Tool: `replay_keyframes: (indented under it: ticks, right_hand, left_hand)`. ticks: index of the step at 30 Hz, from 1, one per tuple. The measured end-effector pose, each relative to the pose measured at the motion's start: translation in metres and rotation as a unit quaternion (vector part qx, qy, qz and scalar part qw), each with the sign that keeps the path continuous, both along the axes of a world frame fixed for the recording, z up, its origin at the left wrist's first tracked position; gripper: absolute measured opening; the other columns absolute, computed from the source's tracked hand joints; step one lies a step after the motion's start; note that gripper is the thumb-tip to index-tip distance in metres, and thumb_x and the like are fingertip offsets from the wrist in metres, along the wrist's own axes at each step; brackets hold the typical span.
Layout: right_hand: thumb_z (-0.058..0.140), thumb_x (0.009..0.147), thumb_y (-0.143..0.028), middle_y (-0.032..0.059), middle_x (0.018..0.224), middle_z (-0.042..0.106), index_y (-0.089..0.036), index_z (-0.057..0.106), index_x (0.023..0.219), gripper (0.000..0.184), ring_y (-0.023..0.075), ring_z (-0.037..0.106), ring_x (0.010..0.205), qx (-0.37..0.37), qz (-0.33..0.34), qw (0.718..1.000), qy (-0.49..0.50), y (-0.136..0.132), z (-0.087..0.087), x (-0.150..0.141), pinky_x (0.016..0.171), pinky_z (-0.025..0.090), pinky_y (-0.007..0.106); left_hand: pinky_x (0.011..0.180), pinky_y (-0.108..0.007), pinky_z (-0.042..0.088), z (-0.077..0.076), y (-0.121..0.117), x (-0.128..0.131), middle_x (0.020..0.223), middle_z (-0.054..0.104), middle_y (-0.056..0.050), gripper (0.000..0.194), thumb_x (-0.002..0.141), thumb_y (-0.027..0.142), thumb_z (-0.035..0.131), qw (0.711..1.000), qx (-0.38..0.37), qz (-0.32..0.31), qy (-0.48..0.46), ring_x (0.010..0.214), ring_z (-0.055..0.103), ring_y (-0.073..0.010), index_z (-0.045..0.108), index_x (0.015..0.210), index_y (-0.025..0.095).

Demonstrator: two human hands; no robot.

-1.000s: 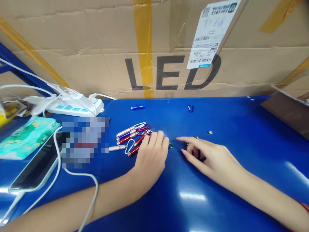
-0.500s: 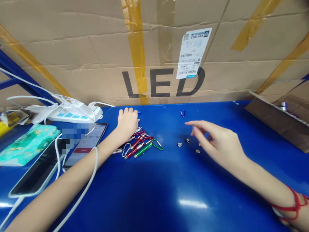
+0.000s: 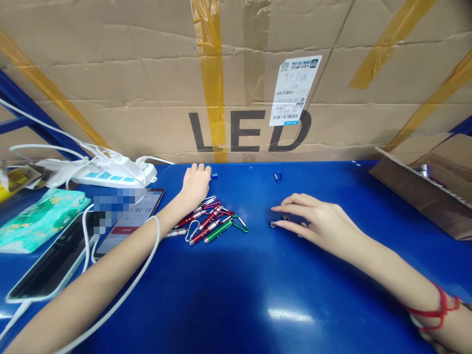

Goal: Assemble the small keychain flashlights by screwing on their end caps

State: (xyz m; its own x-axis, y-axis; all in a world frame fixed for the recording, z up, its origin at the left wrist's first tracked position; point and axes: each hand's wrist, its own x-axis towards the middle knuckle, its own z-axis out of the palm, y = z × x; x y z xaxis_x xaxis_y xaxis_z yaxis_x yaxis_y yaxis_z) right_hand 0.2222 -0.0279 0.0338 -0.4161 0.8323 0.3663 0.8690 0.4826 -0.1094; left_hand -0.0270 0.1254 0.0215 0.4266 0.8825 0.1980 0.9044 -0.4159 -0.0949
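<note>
Just changed: my right hand [image 3: 328, 223] has come left and in over the small metal pieces, and its thumb tip is now at the leftmost metal piece [image 3: 272, 224], touching or just beside it. So both my hands are at loose parts, neither on the pile. Right hand: palm down, reaching in from the right, thumb and forefinger apart, nothing pinched. Left hand [image 3: 196, 184] is stretched to the far side, knuckles up, fingers curled over the blue tube [image 3: 215, 176]; one end pokes out to the right. Grip's hidden under the fingers, so can't tell if it's closed on it; probably at least touching. Near side of that hand: the pile, with red tubes [image 3: 202, 234], the green tube [image 3: 218, 232] and its green clip [image 3: 241, 224]. Blue clip [image 3: 278, 177] lies alone, far side, between my hands, on the blue table [image 3: 228, 295].
</note>
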Motion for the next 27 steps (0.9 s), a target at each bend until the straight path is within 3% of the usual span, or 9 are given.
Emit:
replay_keyframes:
  ticks: [3, 6, 9, 11, 13, 16, 20, 25, 27]
  right_hand:
    - [0.053, 0.088, -0.043, 0.0032, 0.096, 0.070, -0.024, 0.069, 0.099, 0.027, 0.0191, 0.068, 0.084, -0.007, -0.049, 0.998, -0.030, 0.000, 0.001, 0.006, 0.059, 0.051, 0.026]
    - [0.050, 0.090, -0.035, 0.0027, 0.091, 0.070, -0.024, 0.070, 0.090, 0.023, 0.0203, 0.069, 0.075, -0.033, -0.134, 0.989, -0.052, 0.001, 0.000, 0.013, 0.053, 0.049, 0.028]
    - [0.057, 0.086, -0.033, 0.0041, 0.081, 0.071, -0.021, 0.070, 0.082, 0.019, 0.0216, 0.069, 0.068, -0.069, -0.162, 0.983, -0.045, 0.000, -0.003, 0.018, 0.053, 0.051, 0.030]
    - [0.065, 0.079, -0.031, 0.0034, 0.072, 0.072, -0.020, 0.070, 0.079, 0.012, 0.0203, 0.069, 0.062, -0.107, -0.152, 0.982, -0.006, 0.000, -0.005, 0.019, 0.053, 0.053, 0.029]
    - [0.069, 0.073, -0.022, 0.0018, 0.065, 0.072, -0.019, 0.070, 0.075, 0.004, 0.0182, 0.069, 0.056, -0.152, -0.128, 0.979, 0.047, 0.001, -0.007, 0.020, 0.052, 0.054, 0.027]
    - [0.066, 0.070, -0.013, 0.0003, 0.064, 0.074, -0.020, 0.070, 0.072, 0.008, 0.0167, 0.070, 0.054, -0.188, -0.095, 0.972, 0.107, 0.001, -0.008, 0.019, 0.051, 0.055, 0.024]
    - [0.067, 0.068, -0.012, -0.0009, 0.064, 0.074, -0.020, 0.070, 0.074, 0.011, 0.0168, 0.070, 0.053, -0.188, -0.099, 0.970, 0.120, 0.003, -0.006, 0.016, 0.049, 0.055, 0.023]
    - [0.071, 0.068, -0.017, -0.0015, 0.057, 0.072, -0.021, 0.070, 0.066, 0.005, 0.0180, 0.068, 0.048, -0.186, -0.123, 0.969, 0.103, 0.001, -0.010, 0.013, 0.041, 0.052, 0.024]
    - [0.071, 0.068, -0.019, -0.0015, 0.058, 0.072, -0.022, 0.071, 0.069, 0.003, 0.0179, 0.068, 0.048, -0.185, -0.113, 0.970, 0.108, 0.001, -0.012, 0.011, 0.040, 0.051, 0.024]
  left_hand:
    - [0.088, -0.042, 0.041, 0.008, -0.009, 0.006, 0.104, 0.058, -0.017, 0.020, 0.092, 0.008, 0.040, 0.999, 0.000, -0.018, -0.040, 0.103, 0.051, -0.0325, 0.056, 0.103, 0.007]
    - [0.087, -0.034, 0.043, 0.014, -0.040, 0.020, 0.109, 0.056, -0.012, 0.018, 0.097, 0.014, 0.039, 0.991, 0.007, -0.052, -0.122, 0.100, 0.053, -0.0240, 0.047, 0.113, 0.011]
    - [0.074, -0.029, 0.045, 0.010, -0.088, 0.033, 0.095, 0.058, -0.006, 0.015, 0.095, 0.018, 0.042, 0.905, -0.118, -0.157, -0.378, 0.080, 0.057, -0.0180, 0.045, 0.110, 0.014]
    - [0.068, -0.028, 0.043, 0.003, -0.117, 0.038, 0.087, 0.058, -0.003, 0.017, 0.095, 0.022, 0.042, 0.854, -0.219, -0.204, -0.425, 0.072, 0.055, -0.0163, 0.045, 0.111, 0.017]
    - [0.063, -0.026, 0.040, -0.005, -0.137, 0.040, 0.084, 0.057, -0.003, 0.017, 0.094, 0.025, 0.043, 0.827, -0.281, -0.231, -0.430, 0.069, 0.053, -0.0156, 0.046, 0.110, 0.018]
    - [0.056, -0.024, 0.034, -0.014, -0.142, 0.042, 0.078, 0.054, 0.000, 0.015, 0.095, 0.027, 0.042, 0.807, -0.334, -0.229, -0.431, 0.062, 0.050, -0.0134, 0.046, 0.107, 0.019]
    - [0.051, -0.023, 0.029, -0.019, -0.130, 0.049, 0.072, 0.052, 0.004, 0.014, 0.097, 0.031, 0.039, 0.776, -0.363, -0.223, -0.464, 0.054, 0.045, -0.0106, 0.042, 0.105, 0.020]
    - [0.058, -0.025, 0.034, -0.018, -0.127, 0.048, 0.071, 0.049, 0.002, 0.014, 0.099, 0.033, 0.033, 0.725, -0.392, -0.251, -0.507, 0.060, 0.046, -0.0127, 0.038, 0.097, 0.020]
    - [0.061, -0.026, 0.036, -0.016, -0.129, 0.045, 0.071, 0.049, 0.001, 0.018, 0.099, 0.035, 0.030, 0.727, -0.401, -0.259, -0.494, 0.061, 0.047, -0.0139, 0.036, 0.093, 0.020]
